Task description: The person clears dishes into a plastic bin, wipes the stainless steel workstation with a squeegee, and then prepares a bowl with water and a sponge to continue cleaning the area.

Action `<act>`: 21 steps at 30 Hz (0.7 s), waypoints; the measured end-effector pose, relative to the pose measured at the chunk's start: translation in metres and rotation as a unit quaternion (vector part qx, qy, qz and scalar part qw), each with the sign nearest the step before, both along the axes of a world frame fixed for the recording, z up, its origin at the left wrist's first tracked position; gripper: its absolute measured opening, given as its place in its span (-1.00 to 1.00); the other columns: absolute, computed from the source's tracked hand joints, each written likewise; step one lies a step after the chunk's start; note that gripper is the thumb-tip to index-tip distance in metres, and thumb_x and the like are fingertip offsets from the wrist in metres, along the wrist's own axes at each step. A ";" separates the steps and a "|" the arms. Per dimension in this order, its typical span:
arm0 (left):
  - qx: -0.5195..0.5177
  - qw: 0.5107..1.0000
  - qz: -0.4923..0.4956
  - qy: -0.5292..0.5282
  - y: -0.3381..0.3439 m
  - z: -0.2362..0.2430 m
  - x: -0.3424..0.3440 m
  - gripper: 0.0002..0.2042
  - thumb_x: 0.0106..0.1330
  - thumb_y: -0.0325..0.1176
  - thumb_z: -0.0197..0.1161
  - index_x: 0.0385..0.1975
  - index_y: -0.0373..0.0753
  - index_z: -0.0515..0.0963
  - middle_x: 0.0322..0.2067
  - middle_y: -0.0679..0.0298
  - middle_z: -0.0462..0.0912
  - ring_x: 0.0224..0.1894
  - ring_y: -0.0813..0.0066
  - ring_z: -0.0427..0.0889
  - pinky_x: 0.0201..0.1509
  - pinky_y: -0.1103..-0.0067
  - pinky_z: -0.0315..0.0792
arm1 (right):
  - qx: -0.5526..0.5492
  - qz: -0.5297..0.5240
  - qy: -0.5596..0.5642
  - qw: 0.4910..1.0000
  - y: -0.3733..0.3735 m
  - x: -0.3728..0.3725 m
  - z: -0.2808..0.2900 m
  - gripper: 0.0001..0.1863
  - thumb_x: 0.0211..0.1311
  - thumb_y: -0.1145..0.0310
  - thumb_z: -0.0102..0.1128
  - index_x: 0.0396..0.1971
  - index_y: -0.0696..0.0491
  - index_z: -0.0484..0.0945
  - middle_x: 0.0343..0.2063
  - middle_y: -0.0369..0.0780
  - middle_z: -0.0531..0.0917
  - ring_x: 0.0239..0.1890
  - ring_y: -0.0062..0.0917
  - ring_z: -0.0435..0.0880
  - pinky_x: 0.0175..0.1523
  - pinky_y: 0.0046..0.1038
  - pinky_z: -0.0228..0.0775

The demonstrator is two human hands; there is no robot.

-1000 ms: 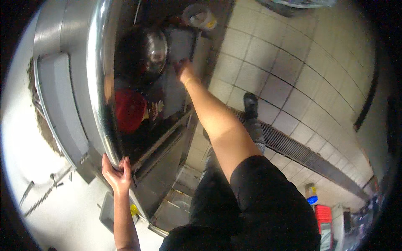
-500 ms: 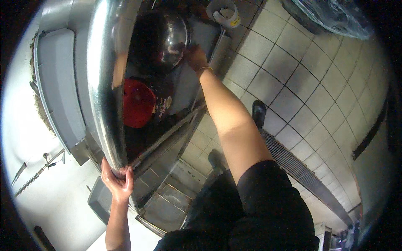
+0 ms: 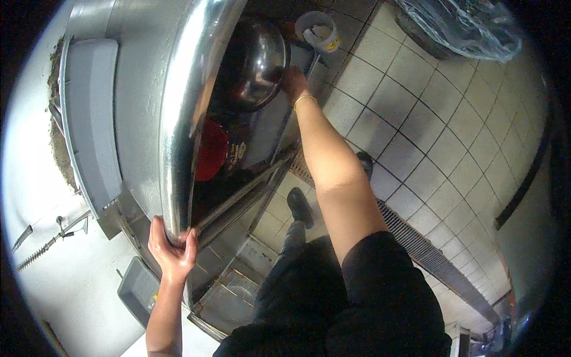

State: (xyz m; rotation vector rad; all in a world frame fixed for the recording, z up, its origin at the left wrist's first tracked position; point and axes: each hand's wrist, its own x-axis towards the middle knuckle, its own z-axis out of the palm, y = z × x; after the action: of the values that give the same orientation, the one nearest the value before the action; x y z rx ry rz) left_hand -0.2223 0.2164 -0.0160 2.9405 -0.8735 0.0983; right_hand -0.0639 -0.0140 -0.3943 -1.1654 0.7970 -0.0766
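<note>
My left hand (image 3: 173,250) is wrapped around the near end of a steel counter's rounded edge (image 3: 181,131), thumb on one side and fingers on the other. On a dark shelf under that counter rests a large, shiny metal bowl (image 3: 262,65), its rounded side showing. My right hand (image 3: 294,84) reaches down to the bowl's right rim, fingers curled against it; the fingertips are dim and partly hidden. A red bowl-like container (image 3: 212,152) sits nearer me on the same shelf (image 3: 253,131), half covered by the counter edge.
A clear plastic tub (image 3: 317,33) stands beyond the shelf's far end. Clear plastic sheeting (image 3: 464,27) lies over something at the upper right. A drain grate (image 3: 416,238) crosses the tiled floor (image 3: 404,125). A grey basin (image 3: 137,291) is at the lower left.
My view has shifted, so the counter and bowl appear farther right. The counter edge covers more of the red container. Both hands keep their places, and one shoe shows more fully.
</note>
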 end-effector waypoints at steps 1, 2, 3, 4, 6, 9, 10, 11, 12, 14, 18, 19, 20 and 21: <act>0.006 1.000 0.015 0.011 -0.005 0.001 0.002 -0.64 -0.08 -0.35 0.31 -0.44 -0.41 0.28 -0.59 -0.01 0.29 -0.58 0.04 0.27 -0.49 0.37 0.23 | 0.056 -0.075 -0.040 0.995 -0.004 0.000 0.000 -0.64 0.24 0.22 -0.02 -0.05 0.11 0.42 -0.16 -0.15 0.56 -0.07 -0.32 0.50 0.02 -0.35 0.31; 0.013 0.999 0.029 0.022 -0.009 0.003 0.002 -0.65 -0.07 -0.35 0.31 -0.48 -0.39 0.26 -0.61 0.00 0.29 -0.59 0.05 0.27 -0.51 0.38 0.23 | 0.112 -0.150 -0.081 0.979 -0.007 -0.003 0.004 -0.65 0.27 0.22 -0.06 -0.06 0.12 0.43 -0.16 -0.17 0.56 -0.08 -0.36 0.49 0.02 -0.37 0.28; 0.019 0.999 0.027 0.029 -0.014 0.003 0.005 -0.65 -0.07 -0.35 0.31 -0.48 -0.39 0.27 -0.62 0.00 0.29 -0.60 0.05 0.27 -0.51 0.39 0.24 | 0.164 -0.227 -0.122 0.952 -0.014 -0.009 0.008 -0.66 0.31 0.22 -0.10 -0.06 0.13 0.43 -0.17 -0.19 0.56 -0.09 -0.41 0.48 0.02 -0.39 0.26; 0.025 0.999 0.020 0.036 -0.021 0.004 0.009 -0.65 -0.07 -0.35 0.32 -0.47 -0.39 0.27 -0.62 0.01 0.30 -0.60 0.05 0.28 -0.51 0.39 0.25 | 0.158 -0.298 -0.164 0.927 -0.029 -0.021 0.010 -0.67 0.30 0.17 -0.06 -0.13 0.10 0.45 -0.24 -0.23 0.56 -0.16 -0.47 0.48 -0.06 -0.41 0.29; 0.002 0.997 0.064 0.050 -0.017 0.003 0.002 -0.65 -0.07 -0.33 0.33 -0.47 -0.37 0.27 -0.62 -0.01 0.32 -0.59 0.01 0.31 -0.49 0.40 0.29 | 0.148 -0.351 -0.156 0.911 -0.055 -0.065 0.054 -0.67 0.28 0.08 0.01 -0.24 0.05 0.48 -0.35 -0.30 0.55 -0.29 -0.57 0.48 -0.23 -0.46 0.32; 0.008 0.998 0.054 0.022 -0.004 0.004 -0.005 -0.64 -0.06 -0.32 0.33 -0.46 -0.37 0.28 -0.62 -0.02 0.34 -0.58 -0.04 0.35 -0.48 0.39 0.30 | 0.228 -0.350 -0.187 0.889 -0.097 -0.195 0.126 -0.68 0.26 0.05 0.04 -0.31 0.03 0.52 -0.37 -0.33 0.57 -0.32 -0.61 0.52 -0.30 -0.47 0.38; 0.009 0.999 0.049 0.020 -0.009 0.007 -0.006 -0.63 -0.04 -0.29 0.34 -0.46 -0.36 0.28 -0.60 -0.04 0.37 -0.54 -0.09 0.40 -0.45 0.36 0.33 | 0.161 -0.387 -0.192 0.887 -0.103 -0.230 0.173 -0.69 0.24 0.14 0.08 -0.20 0.08 0.50 -0.27 -0.30 0.58 -0.24 -0.58 0.54 -0.19 -0.42 0.41; 0.013 1.000 0.024 0.007 -0.008 0.006 -0.007 -0.63 -0.03 -0.28 0.34 -0.46 -0.36 0.29 -0.59 -0.04 0.38 -0.53 -0.09 0.41 -0.44 0.34 0.34 | 0.093 -0.420 -0.192 0.882 -0.107 -0.265 0.219 -0.66 0.22 0.23 0.12 -0.10 0.12 0.49 -0.18 -0.27 0.58 -0.16 -0.56 0.55 -0.07 -0.36 0.44; 0.017 1.000 0.000 -0.008 -0.006 0.006 -0.006 -0.63 -0.02 -0.26 0.34 -0.46 -0.35 0.29 -0.58 -0.03 0.39 -0.52 -0.09 0.42 -0.43 0.32 0.34 | -0.021 -0.396 -0.180 0.900 -0.095 -0.284 0.267 -0.65 0.19 0.29 0.15 -0.09 0.18 0.48 -0.17 -0.26 0.59 -0.15 -0.55 0.56 -0.04 -0.38 0.43; 0.014 1.000 -0.021 0.003 -0.007 0.008 -0.003 -0.64 0.03 -0.22 0.32 -0.45 -0.34 0.31 -0.57 -0.02 0.41 -0.51 -0.07 0.44 -0.42 0.31 0.35 | -0.238 -0.317 -0.142 0.907 -0.067 -0.302 0.339 -0.71 0.15 0.38 0.19 -0.15 0.21 0.51 -0.24 -0.25 0.62 -0.24 -0.48 0.60 -0.06 -0.42 0.43; -0.082 0.987 0.020 0.134 0.002 0.021 0.003 -0.65 0.19 -0.12 0.18 -0.45 -0.32 0.32 -0.58 0.14 0.42 -0.54 0.27 0.45 -0.40 0.43 0.34 | -0.678 -0.101 -0.077 0.724 -0.005 -0.272 0.429 -0.87 -0.04 0.50 0.18 -0.42 0.05 0.51 -0.45 -0.21 0.55 -0.40 -0.33 0.56 -0.29 -0.42 0.40; -0.255 0.934 0.050 0.246 0.018 0.018 0.008 -0.68 0.30 -0.10 0.04 -0.36 -0.29 0.37 -0.51 0.24 0.46 -0.48 0.37 0.46 -0.38 0.47 0.35 | -0.717 -0.070 -0.181 0.669 0.014 -0.266 0.440 -0.88 -0.11 0.50 0.16 -0.48 0.03 0.48 -0.49 -0.19 0.50 -0.43 -0.32 0.53 -0.34 -0.41 0.37; -0.423 0.858 0.049 0.286 0.032 0.014 0.011 -0.68 0.33 -0.08 -0.04 -0.28 -0.27 0.37 -0.43 0.23 0.49 -0.42 0.36 0.48 -0.32 0.45 0.38 | -0.708 0.006 -0.201 0.678 0.041 -0.264 0.461 -0.88 -0.14 0.48 0.14 -0.50 0.02 0.47 -0.49 -0.21 0.48 -0.41 -0.36 0.52 -0.33 -0.41 0.36; -0.576 0.751 0.041 0.320 0.040 0.011 0.017 -0.66 0.36 -0.07 -0.11 -0.20 -0.25 0.38 -0.35 0.23 0.51 -0.35 0.35 0.51 -0.26 0.43 0.41 | -0.697 0.078 -0.213 0.681 0.065 -0.260 0.479 -0.89 -0.17 0.45 0.11 -0.52 0.02 0.46 -0.49 -0.23 0.45 -0.38 -0.41 0.50 -0.32 -0.42 0.35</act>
State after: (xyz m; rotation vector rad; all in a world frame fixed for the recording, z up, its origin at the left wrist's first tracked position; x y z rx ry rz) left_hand -0.2058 0.2568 -0.0049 1.6231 -0.3257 -0.2649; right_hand -0.3236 0.0512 0.0842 -2.5246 0.0582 -0.9193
